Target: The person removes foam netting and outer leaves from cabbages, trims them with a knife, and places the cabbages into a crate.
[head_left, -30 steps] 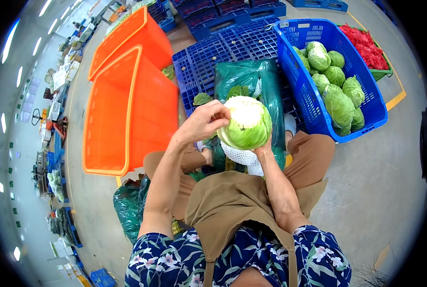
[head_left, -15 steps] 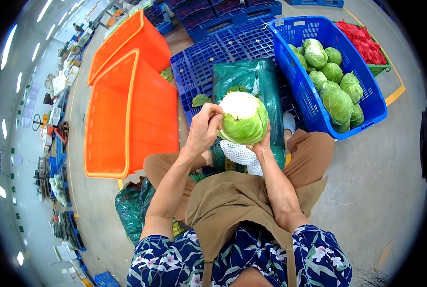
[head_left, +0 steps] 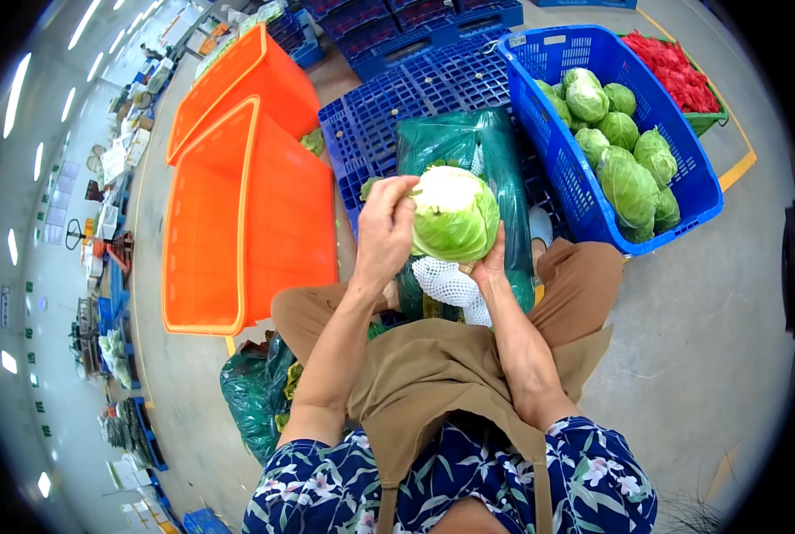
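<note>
A pale green cabbage (head_left: 458, 218) with a whitish top is held over my lap. My right hand (head_left: 489, 260) grips it from the lower right side. At its upper left edge is my left hand (head_left: 387, 227), fingers bent and pinched together; whether a bit of leaf is between them is too small to tell. Beneath the cabbage lie white foam netting (head_left: 451, 287) and a green plastic bag (head_left: 507, 169).
A blue crate (head_left: 624, 233) of cabbages stands at the right, beside a green crate (head_left: 702, 123) with red netting. Two orange bins (head_left: 291, 222) (head_left: 289, 89) stand left. A blue pallet (head_left: 362, 125) lies ahead; a dark green bag (head_left: 246, 400) sits by my left leg.
My left hand has shifted slightly along the cabbage's left edge and its fingers have moved up. The cabbage has come slightly left and stays in my right hand.
</note>
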The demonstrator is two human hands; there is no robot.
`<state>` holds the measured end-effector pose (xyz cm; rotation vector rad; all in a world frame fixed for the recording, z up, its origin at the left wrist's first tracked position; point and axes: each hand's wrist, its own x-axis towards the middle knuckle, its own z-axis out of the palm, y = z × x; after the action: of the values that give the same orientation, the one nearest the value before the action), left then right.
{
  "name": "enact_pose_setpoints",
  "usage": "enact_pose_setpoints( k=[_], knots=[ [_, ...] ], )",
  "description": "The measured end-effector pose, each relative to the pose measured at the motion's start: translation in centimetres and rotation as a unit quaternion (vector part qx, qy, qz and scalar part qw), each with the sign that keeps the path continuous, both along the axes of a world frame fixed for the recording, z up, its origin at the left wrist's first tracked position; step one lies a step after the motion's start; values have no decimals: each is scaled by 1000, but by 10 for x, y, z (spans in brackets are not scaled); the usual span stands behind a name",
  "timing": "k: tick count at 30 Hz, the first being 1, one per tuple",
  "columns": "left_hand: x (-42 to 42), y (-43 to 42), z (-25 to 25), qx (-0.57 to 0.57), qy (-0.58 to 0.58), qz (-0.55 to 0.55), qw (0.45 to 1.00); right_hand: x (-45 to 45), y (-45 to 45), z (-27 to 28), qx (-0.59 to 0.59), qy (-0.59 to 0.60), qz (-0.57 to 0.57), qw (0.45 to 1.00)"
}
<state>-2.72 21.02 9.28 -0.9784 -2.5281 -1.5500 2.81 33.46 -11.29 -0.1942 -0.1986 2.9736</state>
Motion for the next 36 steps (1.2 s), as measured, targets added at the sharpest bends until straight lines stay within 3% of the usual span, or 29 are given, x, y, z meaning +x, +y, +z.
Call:
enact_pose_setpoints(
  k=[5,6,12,21,33,34,36],
  knots=[
    [2,-5,-11,-123,103,-45,986,1,1,8,-20,16,-1,1000],
    [0,-6,-13,-121,131,-52,983,1,1,7,-20,17,-1,1000],
    [-5,-10,-7,-101,41,-47,993,3,2,12,-19,20,3,1000],
    [-6,-16,-18,-126,191,-79,970,-1,2,8,-1,20,2,1000],
    [32,0,10,-167,-16,-10,986,-6,5,2,0,59,18,998],
    [38,4,19,-161,-48,-30,985,-6,5,3,-1,62,24,998],
    [37,7,23,-35,-231,-61,970,-6,4,4,-3,68,36,997]
  ],
)
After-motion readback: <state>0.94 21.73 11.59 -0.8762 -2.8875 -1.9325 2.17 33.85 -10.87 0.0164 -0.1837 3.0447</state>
